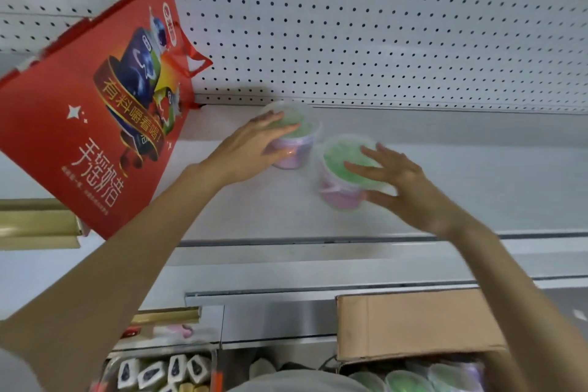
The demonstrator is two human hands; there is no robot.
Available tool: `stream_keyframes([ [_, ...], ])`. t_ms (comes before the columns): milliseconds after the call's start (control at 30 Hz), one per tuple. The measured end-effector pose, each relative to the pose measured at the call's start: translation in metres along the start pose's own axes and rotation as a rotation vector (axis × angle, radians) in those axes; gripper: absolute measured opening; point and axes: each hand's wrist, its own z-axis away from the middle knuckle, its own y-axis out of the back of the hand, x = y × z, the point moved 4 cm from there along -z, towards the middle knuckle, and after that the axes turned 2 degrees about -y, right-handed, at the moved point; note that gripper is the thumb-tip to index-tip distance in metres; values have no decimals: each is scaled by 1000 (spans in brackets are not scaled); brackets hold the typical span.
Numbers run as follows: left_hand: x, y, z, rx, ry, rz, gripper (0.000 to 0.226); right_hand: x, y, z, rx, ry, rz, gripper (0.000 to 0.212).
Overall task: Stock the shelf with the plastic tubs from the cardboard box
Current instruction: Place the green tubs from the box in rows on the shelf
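Note:
Two plastic tubs with clear lids, green tops and pale purple bodies stand on the white shelf (477,175). My left hand (251,149) holds the left tub (297,149) near the back wall, fingers over its lid and thumb against its side. The right tub (342,169) stands a little nearer, and my right hand (404,184) lies over it with straight, spread fingers touching the lid, blurred by motion. Down at the lower right, the open cardboard box (416,325) holds several more tubs (410,380).
A red gift bag (92,111) leans on the shelf at the left, close to the left tub. Gold boxes (35,223) lie under it. A white pegboard back wall (381,25) closes the shelf. Small packaged goods (162,369) fill a lower shelf.

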Motion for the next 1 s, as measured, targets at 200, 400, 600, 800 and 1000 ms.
stream_keyframes([
  [200, -4, 3, 8, 63, 17, -109, 47, 18, 13, -14, -15, -90, -149, 55],
  [400, -14, 16, 12, 117, 112, -300, 48, 17, -8, -42, 141, -144, -84, 51],
  [600, -35, 31, 20, 124, 170, -146, 57, 10, 0, -74, 150, -178, -231, 47],
  [800, -27, 31, 16, 99, 110, -48, 56, 19, -3, -76, 10, -138, -158, 66],
  [1000, -26, 15, 2, 35, 96, -132, 61, 24, -13, -91, 16, -129, -144, 59],
])
